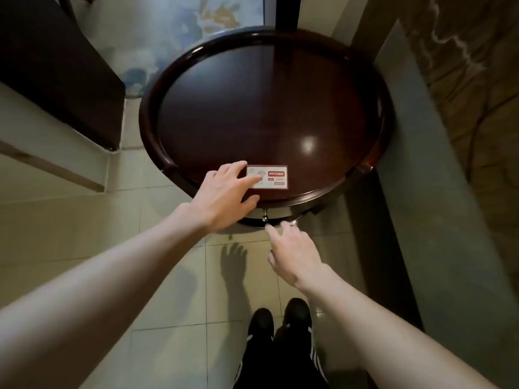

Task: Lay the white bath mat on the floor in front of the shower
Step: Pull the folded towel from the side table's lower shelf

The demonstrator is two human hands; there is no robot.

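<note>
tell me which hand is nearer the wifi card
Left. The left hand touches the wifi card with its fingertips; the right hand is off the round table, below its near rim, beside a small metal knob.

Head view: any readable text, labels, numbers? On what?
"WIFI": white on a red box, on the white card lying on the round dark table; the characters after it are blurred.
Signal-arc sign: on the card's left part, partly under the left hand.
Small red boxes and lines lower on the card: too small to read.
Nothing else readable.
</note>
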